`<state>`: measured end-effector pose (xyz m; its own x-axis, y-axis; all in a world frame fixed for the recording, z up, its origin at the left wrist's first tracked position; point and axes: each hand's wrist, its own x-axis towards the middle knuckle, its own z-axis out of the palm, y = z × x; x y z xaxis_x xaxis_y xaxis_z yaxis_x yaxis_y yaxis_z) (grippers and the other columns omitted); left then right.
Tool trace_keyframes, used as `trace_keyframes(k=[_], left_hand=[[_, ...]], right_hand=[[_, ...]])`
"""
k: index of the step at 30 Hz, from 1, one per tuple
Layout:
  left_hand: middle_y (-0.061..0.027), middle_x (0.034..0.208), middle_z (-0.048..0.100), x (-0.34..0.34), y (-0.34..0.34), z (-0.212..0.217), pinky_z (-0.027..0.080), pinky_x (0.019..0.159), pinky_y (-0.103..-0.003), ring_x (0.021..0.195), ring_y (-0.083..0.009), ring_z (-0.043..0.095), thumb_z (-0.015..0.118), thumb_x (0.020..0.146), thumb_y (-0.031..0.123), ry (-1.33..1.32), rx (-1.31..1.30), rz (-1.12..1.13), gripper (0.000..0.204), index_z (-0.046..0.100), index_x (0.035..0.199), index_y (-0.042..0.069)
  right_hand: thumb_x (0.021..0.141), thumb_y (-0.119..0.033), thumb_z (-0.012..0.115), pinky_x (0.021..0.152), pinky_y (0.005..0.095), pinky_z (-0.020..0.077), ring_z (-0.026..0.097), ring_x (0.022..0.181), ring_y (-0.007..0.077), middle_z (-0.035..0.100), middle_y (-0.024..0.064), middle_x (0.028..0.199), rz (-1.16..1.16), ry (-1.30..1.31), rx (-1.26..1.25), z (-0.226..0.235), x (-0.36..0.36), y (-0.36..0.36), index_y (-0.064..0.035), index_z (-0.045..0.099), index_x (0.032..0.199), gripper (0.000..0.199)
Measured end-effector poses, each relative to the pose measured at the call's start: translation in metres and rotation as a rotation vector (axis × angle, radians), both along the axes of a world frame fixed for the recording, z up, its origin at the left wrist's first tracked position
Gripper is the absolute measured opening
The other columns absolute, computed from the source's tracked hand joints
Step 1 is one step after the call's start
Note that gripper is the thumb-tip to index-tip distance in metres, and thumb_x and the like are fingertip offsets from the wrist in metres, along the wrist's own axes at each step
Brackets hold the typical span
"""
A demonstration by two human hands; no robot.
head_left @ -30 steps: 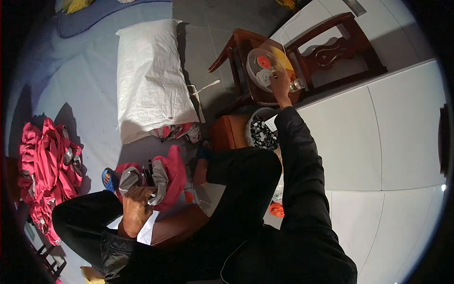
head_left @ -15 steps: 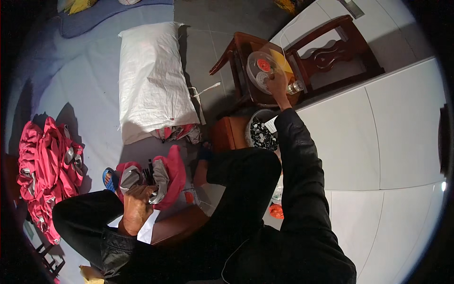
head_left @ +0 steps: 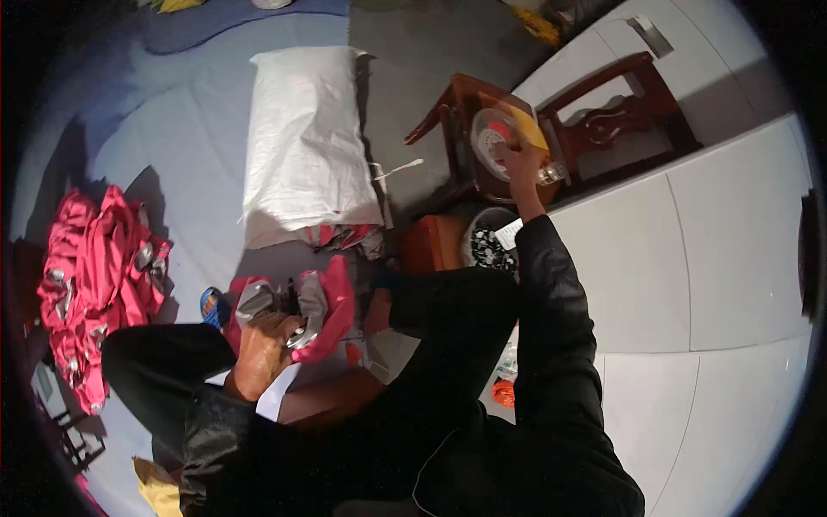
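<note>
Pink-and-grey garment [head_left: 338, 302] just below the white sack [head_left: 306, 138], lying bunched in soft folds: bright pink cloth on the outer sides, dull grey cloth turned up between, with a dark, slender item in the middle. The left hand [head_left: 263, 349], farther below the sack, has its fingers bent over the grey cloth and pinches it. The right hand [head_left: 522, 164], well to the right of the sack, reaches into a clear round tub [head_left: 475, 127] on a red-brown wooden chair [head_left: 463, 90]; its fingertips are blurred, and whether they pinch anything cannot be told. The tub contains red and white pieces. A heap of pink-and-grey cloth [head_left: 103, 267] lies left of and below the sack.
</note>
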<state>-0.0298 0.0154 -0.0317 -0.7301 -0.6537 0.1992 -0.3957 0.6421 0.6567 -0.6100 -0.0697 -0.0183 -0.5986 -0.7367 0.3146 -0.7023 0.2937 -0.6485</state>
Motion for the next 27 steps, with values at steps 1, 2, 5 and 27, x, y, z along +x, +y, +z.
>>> trace_keyframes(k=[1,2,5,27], left_hand=[[-0.0142,0.09,0.067,-0.001,-0.001,-0.003,0.051,0.077,-0.046,0.088,-0.0378,0.065,0.076,0.063,0.002,0.02,-0.024,-0.017,0.039,0.066,0.101,0.005],[-0.0142,0.09,0.067,-0.004,-0.002,0.0,0.051,0.077,-0.046,0.088,-0.0378,0.065,0.076,0.063,0.002,0.014,-0.027,-0.003,0.039,0.066,0.101,0.005],[-0.0151,0.095,0.067,0.001,-0.003,0.014,0.052,0.08,-0.046,0.091,-0.0384,0.065,0.075,0.063,0.003,0.046,-0.124,0.018,0.041,0.066,0.103,0.005],[-0.0076,0.093,0.065,0.036,0.02,0.012,0.052,0.073,-0.039,0.084,-0.0274,0.066,0.073,0.06,-0.001,0.229,-0.303,0.169,0.049,0.068,0.109,0.007]], right_hand=[[0.082,-0.008,0.074,0.059,0.0292,0.0549,0.067,0.072,0.0136,0.067,0.0052,0.081,0.047,0.041,0.008,0.01,0.021,0.004,0.0032,0.066,0.099,0.022],[0.082,-0.009,0.075,0.06,0.0288,0.0547,0.066,0.073,0.0129,0.067,0.0043,0.081,0.093,0.082,0.007,0.024,0.043,0.009,0.0024,0.066,0.098,0.021],[0.084,-0.006,0.075,0.065,0.0273,0.0539,0.065,0.075,0.011,0.068,0.0035,0.083,0.368,-0.045,-0.027,0.033,0.125,0.003,0.0002,0.066,0.094,0.015],[0.094,-0.004,0.066,0.067,0.0286,0.0532,0.067,0.075,0.0128,0.07,0.013,0.082,1.033,-0.76,0.123,0.015,0.43,0.061,0.004,0.057,0.102,0.014]])
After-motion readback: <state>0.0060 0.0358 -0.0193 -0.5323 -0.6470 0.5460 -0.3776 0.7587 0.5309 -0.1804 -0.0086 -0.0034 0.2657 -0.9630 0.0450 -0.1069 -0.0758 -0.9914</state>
